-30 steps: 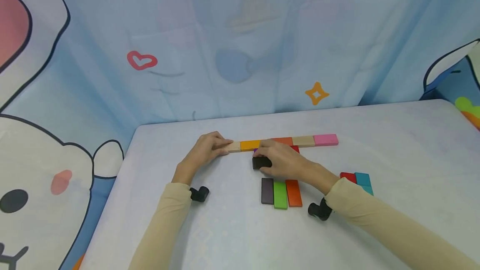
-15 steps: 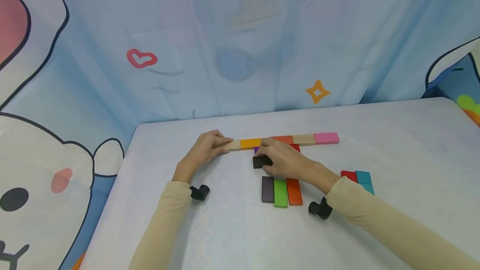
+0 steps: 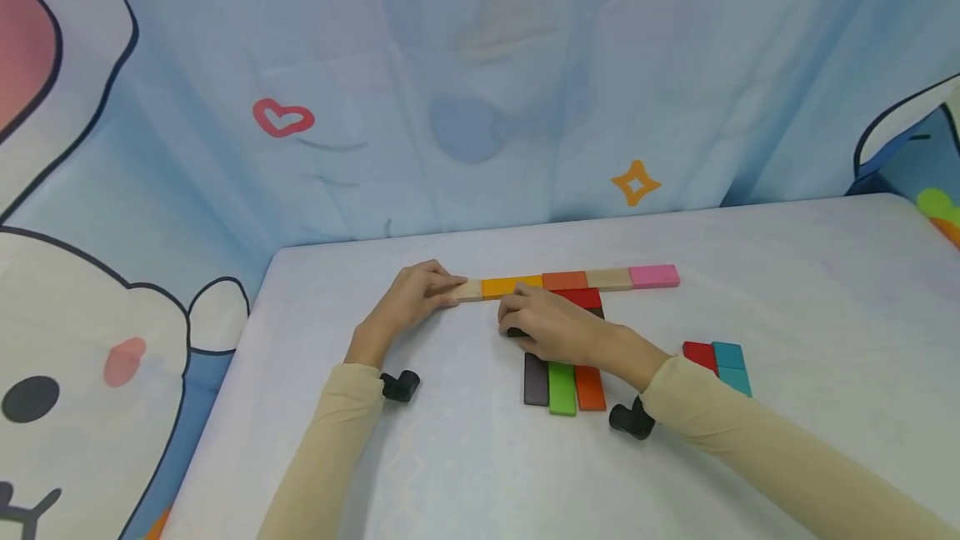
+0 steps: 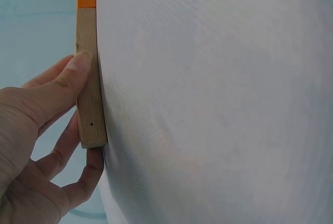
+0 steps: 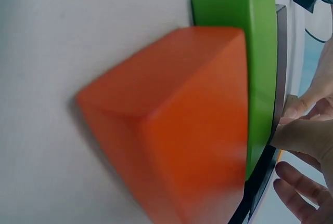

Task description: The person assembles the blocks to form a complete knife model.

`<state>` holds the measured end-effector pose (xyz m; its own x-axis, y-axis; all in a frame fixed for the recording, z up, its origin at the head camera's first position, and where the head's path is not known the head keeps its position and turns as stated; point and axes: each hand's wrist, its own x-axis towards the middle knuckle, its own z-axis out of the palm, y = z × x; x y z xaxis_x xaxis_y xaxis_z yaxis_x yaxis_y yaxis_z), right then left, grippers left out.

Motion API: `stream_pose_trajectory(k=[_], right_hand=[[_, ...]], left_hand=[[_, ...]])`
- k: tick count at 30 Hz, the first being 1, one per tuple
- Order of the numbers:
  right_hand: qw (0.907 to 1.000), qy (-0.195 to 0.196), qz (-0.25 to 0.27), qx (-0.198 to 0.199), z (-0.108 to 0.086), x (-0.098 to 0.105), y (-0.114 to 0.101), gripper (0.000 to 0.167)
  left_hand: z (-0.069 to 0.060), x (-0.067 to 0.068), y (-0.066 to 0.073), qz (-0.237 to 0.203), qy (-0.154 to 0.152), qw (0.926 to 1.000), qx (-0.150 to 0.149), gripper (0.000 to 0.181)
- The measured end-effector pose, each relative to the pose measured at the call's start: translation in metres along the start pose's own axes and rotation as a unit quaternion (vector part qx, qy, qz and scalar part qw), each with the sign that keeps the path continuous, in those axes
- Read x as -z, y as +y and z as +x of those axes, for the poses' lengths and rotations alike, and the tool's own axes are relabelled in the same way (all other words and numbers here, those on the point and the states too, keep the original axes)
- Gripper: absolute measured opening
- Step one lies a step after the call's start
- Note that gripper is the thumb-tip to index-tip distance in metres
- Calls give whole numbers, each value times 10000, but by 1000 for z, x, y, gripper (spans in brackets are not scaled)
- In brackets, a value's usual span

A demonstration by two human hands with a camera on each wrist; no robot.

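My left hand (image 3: 411,298) pinches a plain wooden block (image 4: 89,78) between thumb and fingers. This block is the left end of a row on the table, touching a yellow-orange block (image 3: 512,286). My right hand (image 3: 558,323) holds the left end of a black block (image 3: 516,332), its fingers curled around that end and its thumb on the near side. Most of the black piece lies hidden under the hand. A red block (image 3: 579,298) sits between the row and the dark piece (image 3: 598,312) showing beyond my right hand.
The row continues with an orange block (image 3: 564,281), a wooden block (image 3: 609,278) and a pink block (image 3: 654,276). Nearer me lie grey (image 3: 536,380), green (image 5: 263,78) and orange (image 5: 203,130) blocks side by side. Red (image 3: 699,354) and teal (image 3: 735,380) blocks lie at the right.
My right hand has shifted slightly left along the black block, covering its left end and uncovering red and dark pieces on its right. My left hand stays on the wooden block.
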<state>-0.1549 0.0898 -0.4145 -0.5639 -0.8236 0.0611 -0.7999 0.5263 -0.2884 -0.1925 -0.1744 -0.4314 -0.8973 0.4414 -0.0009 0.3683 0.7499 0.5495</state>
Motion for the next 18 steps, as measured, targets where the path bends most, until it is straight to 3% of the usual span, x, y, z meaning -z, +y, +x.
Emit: stream_pose_trajectory(k=[6,10,14,18], right_hand=[[9999,51,118,-27,-3,0,3,22],[9971,280,659,-270,-13,7,7,27],[9886,687,1070,-807,-36,20,17,26],[9822,991,1001,-1240,-65,28,30,26]], left_hand=[[-2,1,1,17,8,10000,27,40],[-1,0,2,12,34,10000,-47,40],[0,0,4,-29,44,9999,-100,39],[-1,0,5,-80,74,9999,-108,38]])
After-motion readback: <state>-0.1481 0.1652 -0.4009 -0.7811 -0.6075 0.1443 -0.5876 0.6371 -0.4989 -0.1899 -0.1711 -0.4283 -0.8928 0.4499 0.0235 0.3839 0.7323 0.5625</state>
